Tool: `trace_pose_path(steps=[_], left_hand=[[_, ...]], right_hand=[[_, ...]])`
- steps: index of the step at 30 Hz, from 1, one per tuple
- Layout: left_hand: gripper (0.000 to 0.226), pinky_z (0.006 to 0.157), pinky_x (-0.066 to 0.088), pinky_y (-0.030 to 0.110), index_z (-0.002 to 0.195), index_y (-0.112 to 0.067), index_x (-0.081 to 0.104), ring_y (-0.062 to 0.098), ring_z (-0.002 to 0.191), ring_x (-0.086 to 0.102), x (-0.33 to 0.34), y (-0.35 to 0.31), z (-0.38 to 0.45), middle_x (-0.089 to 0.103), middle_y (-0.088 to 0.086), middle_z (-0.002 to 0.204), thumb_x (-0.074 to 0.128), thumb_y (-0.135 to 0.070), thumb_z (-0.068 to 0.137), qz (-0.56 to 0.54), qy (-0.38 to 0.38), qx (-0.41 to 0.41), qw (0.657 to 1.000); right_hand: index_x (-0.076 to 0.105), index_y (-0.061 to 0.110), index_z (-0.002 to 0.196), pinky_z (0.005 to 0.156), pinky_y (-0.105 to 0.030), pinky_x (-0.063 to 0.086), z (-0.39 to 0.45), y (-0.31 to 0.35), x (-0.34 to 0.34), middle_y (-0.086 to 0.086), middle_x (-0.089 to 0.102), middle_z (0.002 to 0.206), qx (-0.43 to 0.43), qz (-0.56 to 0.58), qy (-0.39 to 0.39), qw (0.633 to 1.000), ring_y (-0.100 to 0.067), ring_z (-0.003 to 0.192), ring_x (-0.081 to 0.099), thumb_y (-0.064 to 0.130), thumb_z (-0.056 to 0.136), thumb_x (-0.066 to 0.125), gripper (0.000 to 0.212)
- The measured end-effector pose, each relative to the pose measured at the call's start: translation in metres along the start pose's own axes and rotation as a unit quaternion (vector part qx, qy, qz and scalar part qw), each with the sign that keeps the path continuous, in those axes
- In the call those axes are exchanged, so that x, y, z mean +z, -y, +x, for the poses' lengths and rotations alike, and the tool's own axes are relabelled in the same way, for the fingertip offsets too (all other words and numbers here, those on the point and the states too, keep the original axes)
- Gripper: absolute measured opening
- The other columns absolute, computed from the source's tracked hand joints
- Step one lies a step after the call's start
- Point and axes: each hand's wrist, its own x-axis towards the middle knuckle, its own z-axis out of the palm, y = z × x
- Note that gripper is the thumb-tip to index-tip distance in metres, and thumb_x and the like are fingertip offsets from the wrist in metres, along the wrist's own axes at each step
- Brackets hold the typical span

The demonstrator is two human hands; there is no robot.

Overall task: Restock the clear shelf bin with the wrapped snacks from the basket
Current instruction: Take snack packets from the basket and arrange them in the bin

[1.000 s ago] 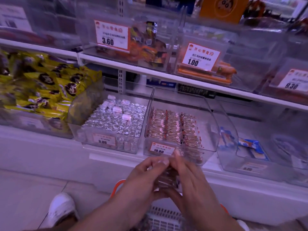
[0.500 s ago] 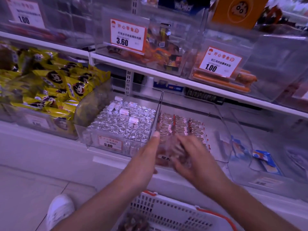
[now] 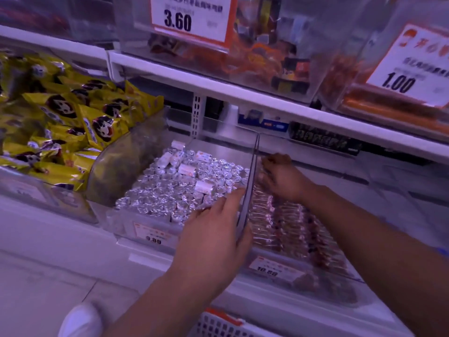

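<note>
**Placing snacks at the bin's back**

Right hand (image 3: 279, 177) deep in the clear bin (image 3: 323, 268), fingers curled on wrapped snacks (image 3: 286, 222); grasp unclear. Left hand (image 3: 213, 235) open, flat against the divider wall. Best to steady the wall and lay packs in existing rows. Basket (image 3: 218, 323) below.

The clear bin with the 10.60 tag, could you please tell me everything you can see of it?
The clear bin looks like thin transparent plastic, open-topped, on the lower shelf beside the bin of foil-wrapped sweets. Reddish wrapped snacks lie in rows filling its front part. An orange-edged price tag sits on its front wall. The left hand rests on its left wall; the right hand reaches inside toward the back.
</note>
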Motion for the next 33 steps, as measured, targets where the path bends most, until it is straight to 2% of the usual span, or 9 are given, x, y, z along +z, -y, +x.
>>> trace_pose_path(steps=[2,5,9,13,17,20,25,29,33], left_hand=[[0.056,0.079,0.05,0.034,0.14,-0.036,0.028,0.023,0.09,0.068,-0.001,-0.002,0.0,0.066,-0.007,0.119,0.05,-0.043,0.089,-0.003,0.002,0.002,1.0],[0.057,0.071,0.046,0.031,0.143,-0.034,0.034,0.021,0.085,0.067,-0.006,-0.003,-0.001,0.066,-0.008,0.118,0.051,-0.044,0.09,-0.002,0.012,-0.008,1.0],[0.06,0.076,0.042,0.032,0.151,-0.034,0.028,0.02,0.089,0.063,-0.008,-0.003,-0.005,0.061,-0.009,0.124,0.044,-0.048,0.095,-0.007,0.035,-0.013,0.999],[0.06,0.071,0.041,0.031,0.151,-0.031,0.032,0.02,0.084,0.064,-0.009,-0.007,-0.006,0.063,-0.008,0.12,0.048,-0.045,0.095,0.018,0.033,-0.023,0.999],[0.06,0.073,0.04,0.032,0.152,-0.034,0.027,0.02,0.086,0.063,-0.007,-0.008,-0.006,0.06,-0.01,0.122,0.046,-0.045,0.096,0.005,0.034,-0.036,0.999],[0.06,0.073,0.036,0.03,0.152,-0.035,0.026,0.018,0.085,0.062,-0.007,-0.009,-0.006,0.059,-0.011,0.123,0.044,-0.044,0.096,-0.006,0.035,-0.036,0.999],[0.061,0.072,0.044,0.031,0.152,-0.031,0.031,0.018,0.085,0.064,-0.009,-0.008,-0.007,0.062,-0.009,0.122,0.046,-0.044,0.095,-0.002,0.035,-0.028,0.999],[0.061,0.072,0.042,0.031,0.153,-0.033,0.028,0.019,0.087,0.064,-0.008,-0.007,-0.007,0.062,-0.009,0.121,0.045,-0.045,0.096,-0.003,0.029,-0.022,0.999],[0.061,0.072,0.041,0.03,0.153,-0.034,0.027,0.018,0.087,0.063,-0.006,-0.006,-0.007,0.061,-0.011,0.122,0.046,-0.045,0.096,0.009,0.019,-0.018,1.0]], right_hand=[[0.057,0.005,0.131,0.096,-0.044,0.046,-0.005,-0.006,0.008,-0.023,0.055,0.125,0.007,-0.06,-0.035,0.998,-0.042,0.114,0.051,0.039,0.093,0.061,0.051],[0.057,0.006,0.133,0.094,-0.044,0.049,-0.015,-0.012,0.008,-0.02,0.055,0.126,0.052,-0.067,-0.074,0.994,-0.039,0.118,0.05,0.048,0.089,0.064,0.061],[0.056,0.008,0.134,0.1,-0.043,0.044,-0.025,-0.013,0.006,-0.019,0.053,0.13,0.049,-0.051,-0.053,0.996,-0.038,0.122,0.045,0.046,0.093,0.059,0.056],[0.058,0.013,0.134,0.101,-0.045,0.045,-0.025,-0.011,0.005,-0.017,0.054,0.13,0.065,-0.046,-0.06,0.995,-0.037,0.124,0.044,0.042,0.094,0.058,0.049],[0.058,0.011,0.133,0.104,-0.041,0.044,-0.017,0.007,0.014,-0.019,0.052,0.128,0.106,0.05,-0.063,0.991,-0.037,0.118,0.051,0.034,0.094,0.061,0.045],[0.059,0.01,0.131,0.104,-0.042,0.045,-0.018,0.012,0.021,-0.02,0.053,0.127,0.105,0.072,-0.079,0.989,-0.037,0.119,0.05,0.028,0.094,0.062,0.041],[0.061,0.004,0.127,0.098,-0.044,0.05,-0.021,0.0,0.019,-0.026,0.05,0.132,0.068,0.013,-0.093,0.993,-0.044,0.116,0.054,0.025,0.089,0.07,0.044],[0.064,0.001,0.122,0.101,-0.044,0.05,-0.019,0.003,0.021,-0.027,0.045,0.139,0.054,-0.01,-0.111,0.992,-0.043,0.121,0.053,0.024,0.091,0.069,0.039],[0.063,0.003,0.119,0.095,-0.045,0.05,-0.017,0.004,0.022,-0.022,0.057,0.126,0.054,-0.077,-0.103,0.99,-0.039,0.12,0.052,0.03,0.093,0.061,0.037]])
